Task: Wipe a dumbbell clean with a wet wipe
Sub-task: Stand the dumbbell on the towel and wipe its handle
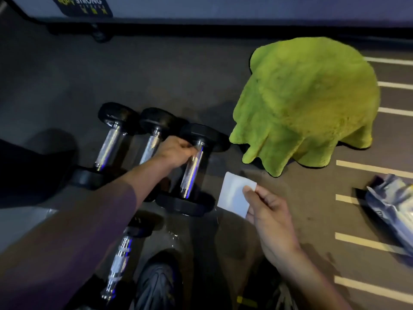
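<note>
Beside dumbbell [192,166], wet wipe [234,194] in right hand [271,217].

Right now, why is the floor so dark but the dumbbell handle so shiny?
In the head view the room is dimly lit, so the floor goes murky; the chrome dumbbell handle mirrors light as bright streaks. The wet wipe and green furry cover stand out brightest. The edges look curved from the wide lens.

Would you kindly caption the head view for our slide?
Left hand grips the rightmost dumbbell by its handle while right hand holds a folded wet wipe beside it.
</note>
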{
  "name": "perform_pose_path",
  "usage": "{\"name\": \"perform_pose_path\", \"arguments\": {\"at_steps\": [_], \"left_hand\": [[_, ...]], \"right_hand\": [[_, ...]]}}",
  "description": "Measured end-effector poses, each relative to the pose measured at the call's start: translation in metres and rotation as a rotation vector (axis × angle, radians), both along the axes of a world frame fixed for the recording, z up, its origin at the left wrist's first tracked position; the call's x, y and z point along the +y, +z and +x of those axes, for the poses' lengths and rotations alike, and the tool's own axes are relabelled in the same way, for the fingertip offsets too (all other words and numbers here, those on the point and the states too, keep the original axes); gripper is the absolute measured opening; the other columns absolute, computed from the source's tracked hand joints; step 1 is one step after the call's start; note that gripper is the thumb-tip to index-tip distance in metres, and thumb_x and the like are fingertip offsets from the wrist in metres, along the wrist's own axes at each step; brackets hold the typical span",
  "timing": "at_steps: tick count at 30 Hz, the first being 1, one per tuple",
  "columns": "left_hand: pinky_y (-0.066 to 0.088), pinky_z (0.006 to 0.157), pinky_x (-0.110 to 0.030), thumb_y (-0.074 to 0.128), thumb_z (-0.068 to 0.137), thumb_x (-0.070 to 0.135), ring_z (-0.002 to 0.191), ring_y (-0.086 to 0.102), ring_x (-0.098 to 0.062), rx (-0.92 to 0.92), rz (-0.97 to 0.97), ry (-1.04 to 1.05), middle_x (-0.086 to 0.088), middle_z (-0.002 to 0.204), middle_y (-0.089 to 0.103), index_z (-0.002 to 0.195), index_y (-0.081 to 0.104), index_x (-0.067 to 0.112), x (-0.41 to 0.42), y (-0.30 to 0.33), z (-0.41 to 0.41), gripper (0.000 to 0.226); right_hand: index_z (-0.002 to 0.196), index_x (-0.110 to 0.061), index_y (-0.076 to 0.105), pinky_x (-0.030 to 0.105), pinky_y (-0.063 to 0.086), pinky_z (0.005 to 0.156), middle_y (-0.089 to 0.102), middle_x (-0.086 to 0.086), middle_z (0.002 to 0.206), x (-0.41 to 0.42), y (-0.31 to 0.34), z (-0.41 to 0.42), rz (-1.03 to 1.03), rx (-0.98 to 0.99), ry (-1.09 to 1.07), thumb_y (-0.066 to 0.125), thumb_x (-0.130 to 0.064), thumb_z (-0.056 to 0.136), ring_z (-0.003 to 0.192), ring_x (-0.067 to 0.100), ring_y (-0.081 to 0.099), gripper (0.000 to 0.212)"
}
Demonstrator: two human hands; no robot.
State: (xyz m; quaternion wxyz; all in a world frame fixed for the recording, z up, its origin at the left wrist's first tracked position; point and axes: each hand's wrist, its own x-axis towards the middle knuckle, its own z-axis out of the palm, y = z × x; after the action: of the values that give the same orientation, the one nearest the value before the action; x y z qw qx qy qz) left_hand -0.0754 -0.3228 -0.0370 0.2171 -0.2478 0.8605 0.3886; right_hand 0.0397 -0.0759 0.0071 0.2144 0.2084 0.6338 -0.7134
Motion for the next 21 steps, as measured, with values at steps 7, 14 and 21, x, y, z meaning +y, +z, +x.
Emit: {"name": "perform_pose_path", "arguments": {"at_steps": [7, 14, 21], "left_hand": [[0.060, 0.083, -0.043, 0.063, 0.105, 0.021, 0.077, 0.071, -0.032, -0.053, 0.289, 0.137, -0.018, 0.084, 0.074, 0.080, 0.070, 0.005, 0.021, -0.001, -0.005, 0.030], [0.060, 0.078, -0.038, 0.051, 0.109, 0.032, 0.069, 0.073, -0.021, 0.099, 0.160, 0.043, 0.002, 0.076, 0.071, 0.082, 0.062, 0.020, 0.031, 0.010, 0.026, 0.032], [0.058, 0.078, -0.042, 0.060, 0.099, 0.043, 0.073, 0.073, -0.030, 0.469, 0.317, 0.096, -0.007, 0.083, 0.076, 0.088, 0.070, 0.019, 0.038, 0.144, 0.042, 0.028]], "right_hand": [[0.099, -0.004, 0.065, 0.067, 0.051, 0.087, 0.055, 0.020, 0.079, -0.024, -0.003, -0.018, 0.018, 0.003, 0.054, 0.066, -0.053, 0.085, 0.075, 0.032, 0.056, 0.051], [0.100, -0.002, 0.061, 0.045, 0.050, 0.084, 0.049, 0.004, 0.080, -0.022, 0.007, -0.013, 0.037, 0.023, 0.038, 0.065, -0.056, 0.085, 0.082, 0.016, 0.048, 0.056], [0.081, -0.011, 0.069, 0.033, 0.036, 0.064, 0.046, 0.001, 0.065, 0.010, 0.081, -0.017, 0.068, 0.270, -0.048, 0.066, -0.037, 0.099, 0.064, 0.014, 0.042, 0.031]]}}
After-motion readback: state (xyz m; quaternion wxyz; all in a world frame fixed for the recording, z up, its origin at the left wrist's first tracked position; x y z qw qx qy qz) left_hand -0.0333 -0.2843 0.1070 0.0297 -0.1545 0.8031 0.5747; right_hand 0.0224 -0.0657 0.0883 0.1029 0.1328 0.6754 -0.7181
